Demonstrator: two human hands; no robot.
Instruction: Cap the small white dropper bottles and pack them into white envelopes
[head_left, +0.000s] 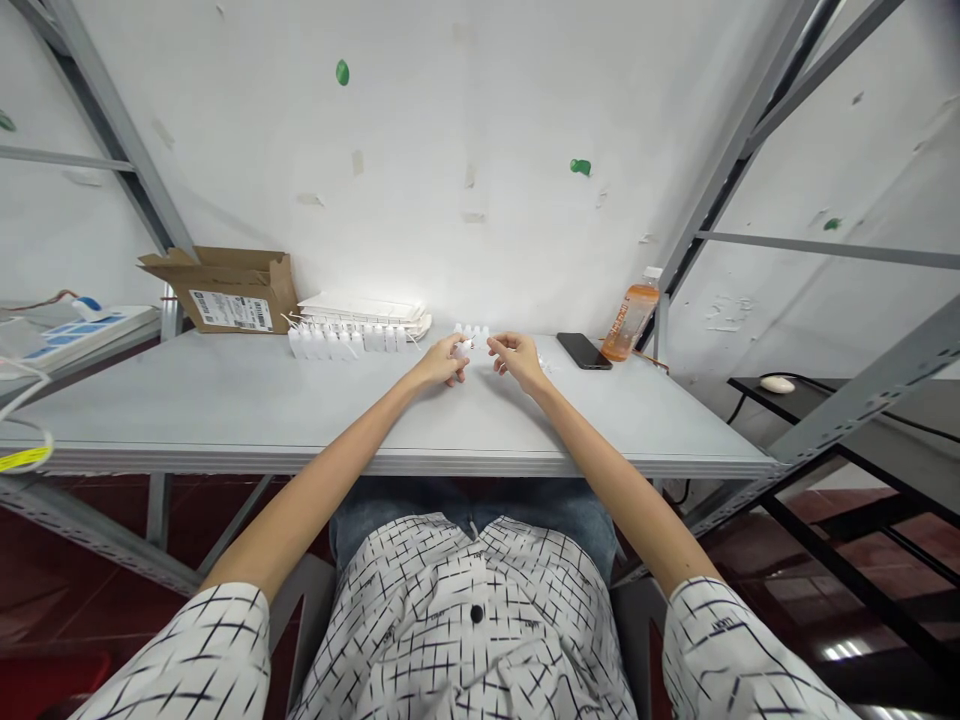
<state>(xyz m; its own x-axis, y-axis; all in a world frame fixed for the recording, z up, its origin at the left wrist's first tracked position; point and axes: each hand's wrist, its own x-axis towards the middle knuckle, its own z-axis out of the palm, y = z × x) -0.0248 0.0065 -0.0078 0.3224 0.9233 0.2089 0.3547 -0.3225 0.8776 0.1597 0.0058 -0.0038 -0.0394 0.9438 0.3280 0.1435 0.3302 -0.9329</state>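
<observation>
Just above the grey tabletop, my left hand (444, 361) is closed, its thumb and fingers pinching a small white plastic piece (465, 346). My right hand (516, 360) is a short gap to the right, with its thumb and forefinger pressed together; whatever lies between them is too small to name. Behind both hands stands a short row of white plastic pieces (480, 331), partly covered by the fingers. More of the same kind, small white bottle-like pieces (324, 345), are lined up farther left. Tiny clear bits (544, 366) lie beside my right hand.
An open cardboard box (236, 290) and a stack of white sheets (360, 308) stand at the back left of the table (247, 400). A black phone (584, 351) and an orange drink bottle (631, 322) are at the right. Metal posts rise at both sides.
</observation>
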